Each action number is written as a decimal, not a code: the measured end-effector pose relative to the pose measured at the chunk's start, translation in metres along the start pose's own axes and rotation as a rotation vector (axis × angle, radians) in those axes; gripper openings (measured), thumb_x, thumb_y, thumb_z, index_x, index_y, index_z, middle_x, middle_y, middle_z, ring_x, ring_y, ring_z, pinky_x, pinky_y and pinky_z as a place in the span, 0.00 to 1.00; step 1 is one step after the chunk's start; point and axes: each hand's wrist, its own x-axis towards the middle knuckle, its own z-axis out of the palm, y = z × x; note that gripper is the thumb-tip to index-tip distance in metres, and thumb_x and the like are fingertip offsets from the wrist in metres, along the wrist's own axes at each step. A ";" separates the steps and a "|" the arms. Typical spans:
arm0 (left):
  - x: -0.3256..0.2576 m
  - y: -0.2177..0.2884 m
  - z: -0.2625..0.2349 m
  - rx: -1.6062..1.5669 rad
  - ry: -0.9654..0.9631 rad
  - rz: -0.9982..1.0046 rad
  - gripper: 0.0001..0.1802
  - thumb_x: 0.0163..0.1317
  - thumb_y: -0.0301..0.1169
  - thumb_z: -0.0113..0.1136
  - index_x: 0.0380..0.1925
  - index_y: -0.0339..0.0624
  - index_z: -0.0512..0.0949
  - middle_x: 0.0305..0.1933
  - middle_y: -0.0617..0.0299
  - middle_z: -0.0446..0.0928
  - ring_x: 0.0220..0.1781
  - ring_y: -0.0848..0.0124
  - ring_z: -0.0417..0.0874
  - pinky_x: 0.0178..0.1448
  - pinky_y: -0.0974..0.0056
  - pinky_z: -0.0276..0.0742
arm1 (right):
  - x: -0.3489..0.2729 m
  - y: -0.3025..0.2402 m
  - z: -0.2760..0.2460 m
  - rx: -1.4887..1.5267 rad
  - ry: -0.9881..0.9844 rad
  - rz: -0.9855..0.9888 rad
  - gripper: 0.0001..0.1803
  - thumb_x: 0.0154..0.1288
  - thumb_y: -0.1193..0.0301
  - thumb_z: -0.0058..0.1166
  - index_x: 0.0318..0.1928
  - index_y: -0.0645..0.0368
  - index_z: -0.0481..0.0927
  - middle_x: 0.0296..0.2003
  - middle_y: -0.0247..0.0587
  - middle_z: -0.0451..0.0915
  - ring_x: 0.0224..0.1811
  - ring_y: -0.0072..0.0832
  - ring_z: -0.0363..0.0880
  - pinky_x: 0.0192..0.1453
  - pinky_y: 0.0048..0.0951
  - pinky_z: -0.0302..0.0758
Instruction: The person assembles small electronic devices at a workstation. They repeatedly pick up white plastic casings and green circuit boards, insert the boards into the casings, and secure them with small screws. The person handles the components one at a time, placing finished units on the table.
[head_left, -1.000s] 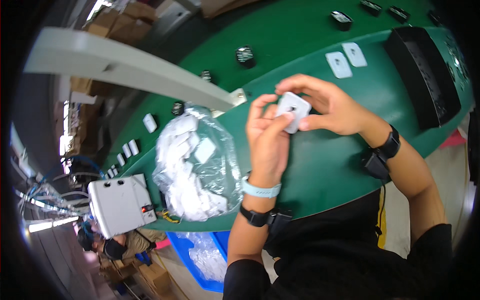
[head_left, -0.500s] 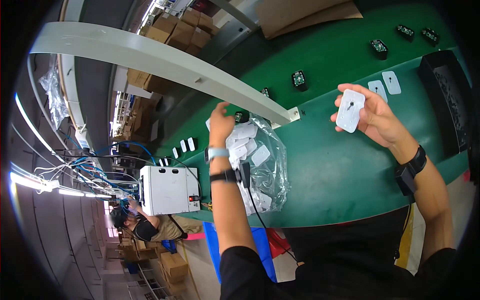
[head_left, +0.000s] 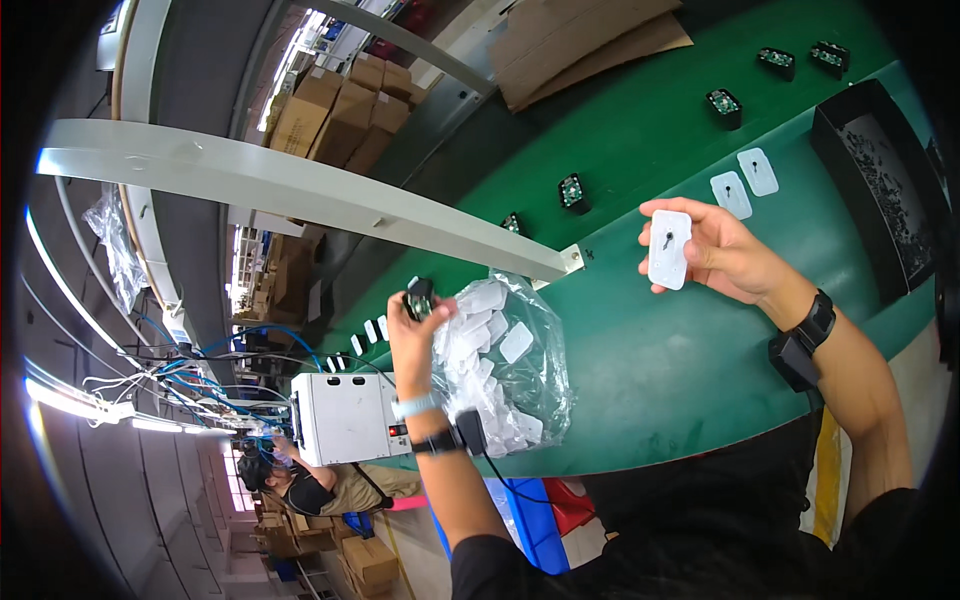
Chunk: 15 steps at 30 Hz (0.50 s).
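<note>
My left hand (head_left: 411, 345) is closed around a small black housing with a green circuit board inside (head_left: 419, 299), held above the conveyor's edge. Beside that wrist lies a clear plastic bag (head_left: 548, 390) full of white plates (head_left: 478, 345). My right hand (head_left: 735, 257) grips a white rounded plate (head_left: 669, 251) between thumb and fingers, over the green bench (head_left: 660, 390). A small dark part with a thin tail sits on this plate's face. Farther right, two similar white plates, one nearer (head_left: 731, 195) and one beyond it (head_left: 758, 172), lie on the bench.
Several black housings (head_left: 573, 193) stand along the green belt (head_left: 640, 140). At the right is a black tray (head_left: 880, 190) of small dark parts. A pale metal beam (head_left: 330, 195) crosses ahead. A white machine (head_left: 345, 418) stands left, with a person (head_left: 310, 485) beyond.
My left hand has drawn back and left from the belt and now holds the black housing. My right hand keeps its white plate. The whole view has shifted slightly.
</note>
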 end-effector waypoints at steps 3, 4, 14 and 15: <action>-0.062 0.040 0.054 -0.161 -0.197 -0.105 0.34 0.53 0.18 0.68 0.60 0.36 0.65 0.43 0.53 0.76 0.43 0.52 0.87 0.48 0.47 0.88 | -0.002 0.004 0.000 -0.008 -0.035 0.042 0.36 0.67 0.62 0.64 0.70 0.61 0.64 0.54 0.42 0.76 0.54 0.38 0.82 0.55 0.40 0.83; -0.078 0.034 0.068 -0.299 -0.249 -0.172 0.36 0.53 0.19 0.68 0.62 0.37 0.64 0.43 0.53 0.75 0.42 0.50 0.87 0.48 0.45 0.88 | -0.002 0.008 0.001 -0.004 -0.057 0.060 0.36 0.67 0.61 0.64 0.70 0.61 0.64 0.55 0.42 0.76 0.55 0.38 0.82 0.56 0.40 0.83; -0.081 0.014 0.236 -1.283 -0.418 -0.255 0.20 0.73 0.38 0.47 0.57 0.36 0.69 0.57 0.51 0.74 0.48 0.64 0.76 0.45 0.59 0.71 | 0.001 0.007 -0.010 -0.037 -0.064 -0.014 0.35 0.67 0.62 0.65 0.69 0.61 0.67 0.55 0.44 0.79 0.56 0.31 0.80 0.62 0.34 0.77; -0.078 0.015 0.240 -1.332 -0.367 -0.290 0.20 0.75 0.39 0.44 0.58 0.36 0.68 0.59 0.50 0.74 0.51 0.62 0.77 0.49 0.56 0.74 | 0.002 0.008 -0.011 -0.039 -0.068 -0.031 0.35 0.66 0.62 0.65 0.68 0.61 0.67 0.54 0.44 0.80 0.56 0.31 0.80 0.62 0.34 0.76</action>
